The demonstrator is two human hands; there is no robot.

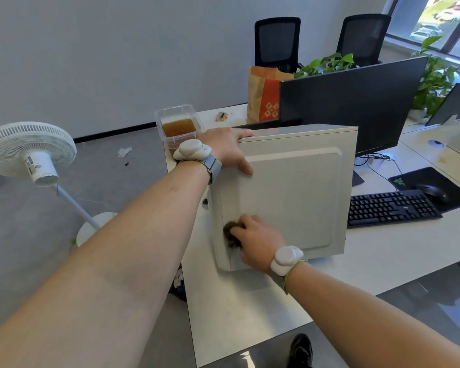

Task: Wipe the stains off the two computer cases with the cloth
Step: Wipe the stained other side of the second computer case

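Right hand presses a bunched dark cloth against the lower near corner of the white computer case, upright on the desk. Left hand grips the case's top corner. Keep that brace firm; wipe with short, even strokes. A monitor, keyboard and floor fan stand nearby.

I had the computer case upright near the desk's left edge.
Behind it stood a monitor; a keyboard lay to its right.
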